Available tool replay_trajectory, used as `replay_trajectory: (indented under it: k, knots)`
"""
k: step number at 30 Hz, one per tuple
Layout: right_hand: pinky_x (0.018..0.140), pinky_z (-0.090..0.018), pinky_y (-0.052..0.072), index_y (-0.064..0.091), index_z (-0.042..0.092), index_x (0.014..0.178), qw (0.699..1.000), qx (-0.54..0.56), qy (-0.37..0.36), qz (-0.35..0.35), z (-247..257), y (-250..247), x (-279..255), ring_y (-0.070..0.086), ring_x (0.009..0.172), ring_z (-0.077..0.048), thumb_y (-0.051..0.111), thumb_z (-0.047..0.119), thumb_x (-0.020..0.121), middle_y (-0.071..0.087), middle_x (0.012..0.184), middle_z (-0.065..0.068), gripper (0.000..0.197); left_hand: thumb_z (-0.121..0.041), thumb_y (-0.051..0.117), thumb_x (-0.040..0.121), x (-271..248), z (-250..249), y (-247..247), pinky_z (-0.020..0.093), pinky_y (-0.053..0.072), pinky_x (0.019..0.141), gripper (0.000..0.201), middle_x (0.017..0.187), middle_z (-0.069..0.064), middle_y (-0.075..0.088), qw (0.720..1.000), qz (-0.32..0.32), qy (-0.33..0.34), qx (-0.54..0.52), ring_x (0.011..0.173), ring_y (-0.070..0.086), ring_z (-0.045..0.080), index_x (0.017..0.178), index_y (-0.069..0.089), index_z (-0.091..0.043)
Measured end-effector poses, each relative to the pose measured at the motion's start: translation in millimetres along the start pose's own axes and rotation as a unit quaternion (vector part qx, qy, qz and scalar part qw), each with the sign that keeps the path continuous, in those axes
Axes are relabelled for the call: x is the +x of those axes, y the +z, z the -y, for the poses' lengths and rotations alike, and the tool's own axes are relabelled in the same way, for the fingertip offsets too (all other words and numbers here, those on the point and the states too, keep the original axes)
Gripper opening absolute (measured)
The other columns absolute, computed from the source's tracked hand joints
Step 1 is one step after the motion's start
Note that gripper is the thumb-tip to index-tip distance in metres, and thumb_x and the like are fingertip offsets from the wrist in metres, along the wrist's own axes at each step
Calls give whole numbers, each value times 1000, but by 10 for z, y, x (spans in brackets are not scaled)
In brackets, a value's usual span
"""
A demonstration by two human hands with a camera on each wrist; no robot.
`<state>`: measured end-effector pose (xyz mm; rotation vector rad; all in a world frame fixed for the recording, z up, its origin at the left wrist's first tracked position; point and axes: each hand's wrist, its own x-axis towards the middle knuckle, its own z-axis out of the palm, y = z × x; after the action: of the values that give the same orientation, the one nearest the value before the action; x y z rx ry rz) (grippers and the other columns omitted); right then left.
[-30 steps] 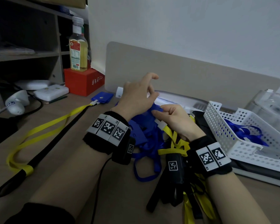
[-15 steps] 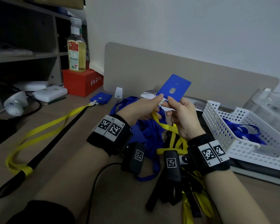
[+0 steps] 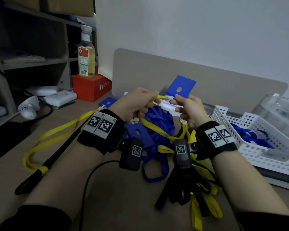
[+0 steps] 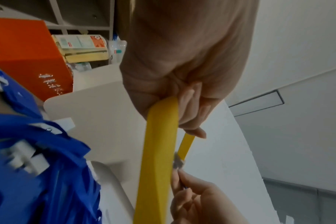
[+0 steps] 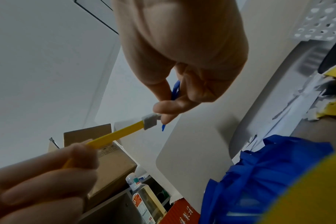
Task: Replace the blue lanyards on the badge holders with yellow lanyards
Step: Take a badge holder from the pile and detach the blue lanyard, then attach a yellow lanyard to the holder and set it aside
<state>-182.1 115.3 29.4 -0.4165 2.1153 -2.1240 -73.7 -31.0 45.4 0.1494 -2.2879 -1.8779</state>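
A blue badge holder (image 3: pixel 180 87) stands upright above the desk, a yellow lanyard (image 3: pixel 157 130) clipped to it; blue lanyards (image 3: pixel 158 117) heaped beneath.

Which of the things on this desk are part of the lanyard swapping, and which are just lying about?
Part of the job:
left hand gripping the yellow lanyard
right hand pinching the blue badge holder
heap of blue lanyards
white basket

Lying about:
oil bottle
red box
black strap

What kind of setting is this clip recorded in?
Likely an office or storeroom desk: a wooden desk with a beige divider panel against the wall, open shelving on the left, and a white perforated basket holding blue lanyards.
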Motion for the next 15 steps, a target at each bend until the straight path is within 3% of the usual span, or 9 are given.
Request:
replay_trajectory:
  k: [4,6,8,10,13,15]
  knots:
    - [31,-14,22,55,10,104,1000,4,10,8,94,136,122,48,36,-3,54,14,96,66,75,0,9,-29,44,101,-185,-213,-227,15,17,37,30,49,-8,35,999,-42,17,-4,36,22,5,77,54,-15]
    - [31,-13,21,53,10,97,1000,7,16,11,136,243,192,46,34,-3,55,12,96,65,75,-1,3,-31,45,100,-276,-290,-372,13,15,37,30,47,-9,35,997,-72,27,-7,34,21,4,75,51,-16]
    - [31,-13,19,51,11,87,999,13,32,18,158,396,278,43,31,-4,55,11,95,64,74,-2,9,-32,45,100,-362,-317,-527,14,13,37,31,46,-9,35,995,-94,29,-7,34,21,5,74,50,-17]
    - [30,-12,18,51,10,80,998,9,46,36,160,625,346,42,29,-3,56,10,95,64,69,-1,15,-34,45,100,-453,-287,-687,14,14,38,31,48,-8,36,993,-113,17,8,35,22,6,73,50,-18]
    - [29,-11,18,52,7,77,995,-8,61,73,99,1074,414,40,27,-3,56,9,94,61,47,3,18,-33,45,99,-577,-190,-900,15,15,37,31,47,-8,36,988,-146,-23,52,35,23,7,72,50,-18]
    - [27,-13,22,52,5,81,991,-15,75,106,-7,1385,472,40,25,-3,54,6,95,60,50,-1,14,-33,46,98,-646,-101,-1036,17,15,39,31,45,-9,37,979,-167,-60,99,34,23,7,72,53,-18]
